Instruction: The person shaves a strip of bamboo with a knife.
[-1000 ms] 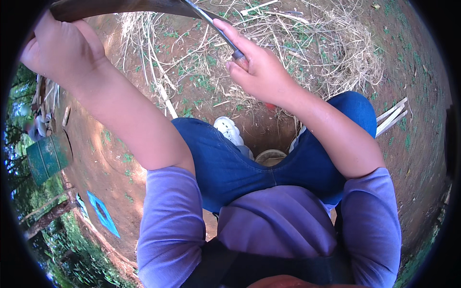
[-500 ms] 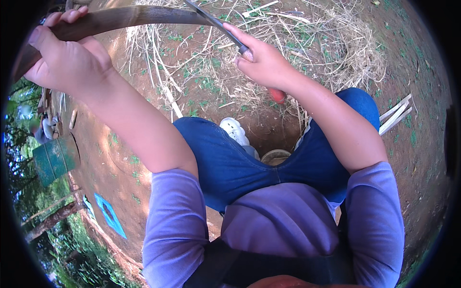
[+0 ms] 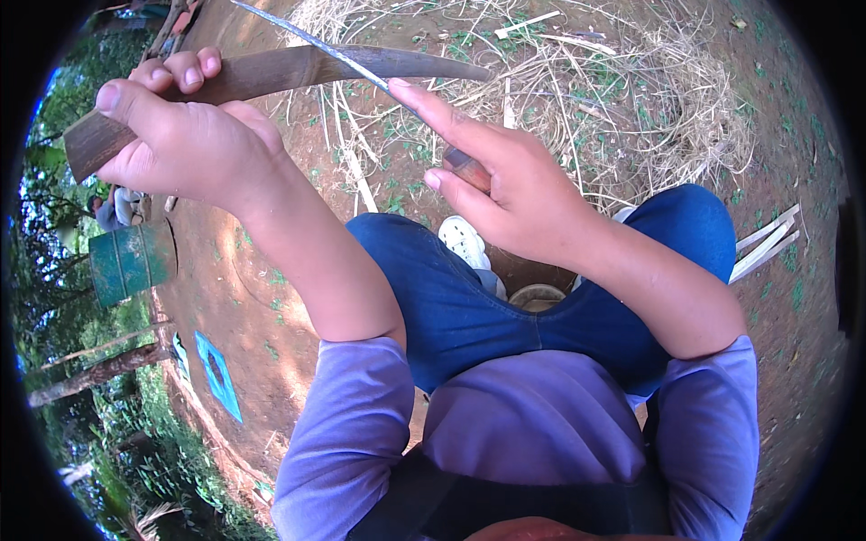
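Observation:
My left hand (image 3: 194,140) is wrapped round a brown length of bamboo (image 3: 262,74) near its thick, cut end. The bamboo has a node partway along and looks curved, narrowing to a point on the right. In my right hand (image 3: 519,185) is a knife (image 3: 316,41) with a long thin blade and a reddish-brown handle, the index finger stretched along the blade's back. The blade slants up and left across the bamboo; whether the edge touches it, I cannot tell.
Pale shavings (image 3: 667,117) cover the earth ahead. Between my shoes sits a round container (image 3: 537,297), partly hidden by my legs. Split strips (image 3: 767,242) lie to the right. A green drum (image 3: 133,263) and a blue sheet (image 3: 216,374) are on the left.
Both hands have come nearer to me, bringing the bamboo lower and rightward in view. The knife has shifted left along the bamboo, away from its pointed end.

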Demonstrator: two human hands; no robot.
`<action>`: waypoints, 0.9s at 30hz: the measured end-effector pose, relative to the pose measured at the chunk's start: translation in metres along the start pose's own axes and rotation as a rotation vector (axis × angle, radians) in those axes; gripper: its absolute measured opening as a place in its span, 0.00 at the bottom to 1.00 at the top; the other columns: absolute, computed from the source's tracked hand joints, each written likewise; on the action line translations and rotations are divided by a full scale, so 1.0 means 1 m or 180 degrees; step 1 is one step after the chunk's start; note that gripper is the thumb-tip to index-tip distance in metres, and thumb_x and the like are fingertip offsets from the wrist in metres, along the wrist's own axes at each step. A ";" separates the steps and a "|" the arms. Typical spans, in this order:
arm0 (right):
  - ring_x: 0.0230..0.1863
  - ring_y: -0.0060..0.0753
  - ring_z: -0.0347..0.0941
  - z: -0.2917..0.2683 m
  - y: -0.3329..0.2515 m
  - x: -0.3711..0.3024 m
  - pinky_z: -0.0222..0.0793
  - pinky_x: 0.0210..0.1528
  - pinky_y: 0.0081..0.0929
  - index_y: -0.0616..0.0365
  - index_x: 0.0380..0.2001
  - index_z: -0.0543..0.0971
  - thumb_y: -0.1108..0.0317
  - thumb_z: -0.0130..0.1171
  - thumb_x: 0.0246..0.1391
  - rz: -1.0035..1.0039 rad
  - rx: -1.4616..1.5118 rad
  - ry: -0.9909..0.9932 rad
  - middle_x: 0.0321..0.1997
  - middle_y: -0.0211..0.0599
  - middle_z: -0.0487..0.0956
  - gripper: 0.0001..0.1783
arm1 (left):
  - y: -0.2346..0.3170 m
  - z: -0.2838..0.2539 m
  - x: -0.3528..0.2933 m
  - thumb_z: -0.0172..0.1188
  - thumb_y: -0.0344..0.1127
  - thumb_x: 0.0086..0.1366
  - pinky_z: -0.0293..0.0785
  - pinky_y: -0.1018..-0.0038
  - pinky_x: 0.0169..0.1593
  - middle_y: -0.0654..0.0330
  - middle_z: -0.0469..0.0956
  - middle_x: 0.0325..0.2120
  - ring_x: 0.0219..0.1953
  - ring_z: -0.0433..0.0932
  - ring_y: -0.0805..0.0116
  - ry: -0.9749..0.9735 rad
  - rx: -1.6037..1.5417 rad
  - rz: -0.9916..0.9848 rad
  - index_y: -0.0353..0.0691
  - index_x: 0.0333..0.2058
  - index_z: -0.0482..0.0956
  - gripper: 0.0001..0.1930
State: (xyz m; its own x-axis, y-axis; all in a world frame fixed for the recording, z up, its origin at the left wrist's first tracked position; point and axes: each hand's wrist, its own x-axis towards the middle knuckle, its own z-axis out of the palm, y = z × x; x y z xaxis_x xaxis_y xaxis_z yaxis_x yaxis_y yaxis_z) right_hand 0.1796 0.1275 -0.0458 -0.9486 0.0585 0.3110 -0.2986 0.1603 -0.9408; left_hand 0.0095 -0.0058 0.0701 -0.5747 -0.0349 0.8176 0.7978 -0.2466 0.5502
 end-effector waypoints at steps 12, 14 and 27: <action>0.28 0.53 0.75 -0.007 -0.001 0.004 0.71 0.36 0.48 0.37 0.74 0.59 0.73 0.55 0.57 0.0679 0.0061 -0.0275 0.23 0.47 0.74 0.41 | 0.009 0.002 -0.014 0.54 0.40 0.75 0.65 0.73 0.26 0.64 0.64 0.23 0.22 0.63 0.72 0.0257 0.0175 0.0100 0.45 0.35 0.62 0.12; 0.28 0.52 0.75 -0.003 -0.008 0.003 0.71 0.36 0.47 0.37 0.74 0.58 0.74 0.55 0.57 0.0188 -0.0086 -0.0275 0.23 0.47 0.74 0.42 | 0.010 0.002 -0.014 0.54 0.39 0.75 0.64 0.72 0.26 0.64 0.64 0.23 0.22 0.63 0.72 0.0197 0.0127 0.0168 0.45 0.35 0.62 0.12; 0.24 0.46 0.71 0.011 0.015 0.012 0.68 0.31 0.41 0.40 0.73 0.60 0.77 0.54 0.55 -0.0165 -0.0014 0.0062 0.22 0.46 0.74 0.43 | 0.001 0.000 -0.012 0.56 0.42 0.73 0.64 0.73 0.25 0.65 0.63 0.24 0.21 0.62 0.73 0.0290 0.0239 0.0214 0.49 0.38 0.61 0.12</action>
State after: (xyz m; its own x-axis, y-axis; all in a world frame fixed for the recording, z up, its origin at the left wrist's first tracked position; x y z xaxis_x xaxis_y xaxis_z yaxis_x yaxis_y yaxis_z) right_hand 0.1620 0.1194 -0.0580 -0.9297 0.0691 0.3618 -0.3467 0.1679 -0.9228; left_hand 0.0173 -0.0053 0.0614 -0.5310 -0.1375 0.8361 0.8445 -0.1676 0.5087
